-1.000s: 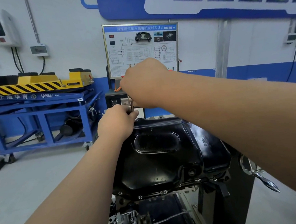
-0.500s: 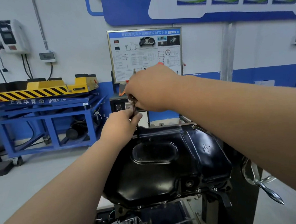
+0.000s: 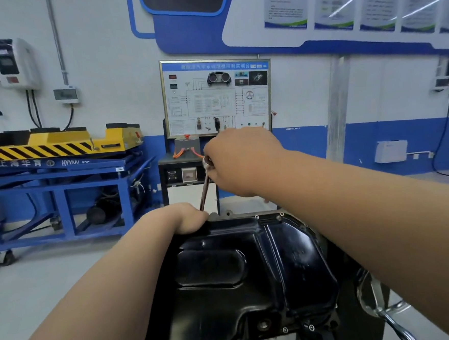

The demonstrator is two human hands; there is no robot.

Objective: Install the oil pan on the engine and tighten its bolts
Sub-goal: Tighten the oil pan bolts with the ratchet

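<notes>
The black oil pan (image 3: 251,268) sits on top of the engine in front of me, with small bolts (image 3: 287,329) along its near rim and more at its far edge. My right hand (image 3: 241,160) grips the upper end of a slim metal wrench (image 3: 204,187) that stands nearly upright over the pan's far left corner. My left hand (image 3: 179,218) curls around the wrench's lower end at that corner. The tool's tip and the bolt under it are hidden by my left hand.
A chrome crank handle (image 3: 387,315) sticks out at the engine stand's right side. A blue steel bench (image 3: 60,186) carrying a yellow striped lift stands at left. A training panel on a black cabinet (image 3: 217,98) stands against the wall behind the engine.
My view has moved closer over the pan. More of the wrench shaft now shows between my hands, with the right hand higher above the left. Both hands remain at the far left corner.
</notes>
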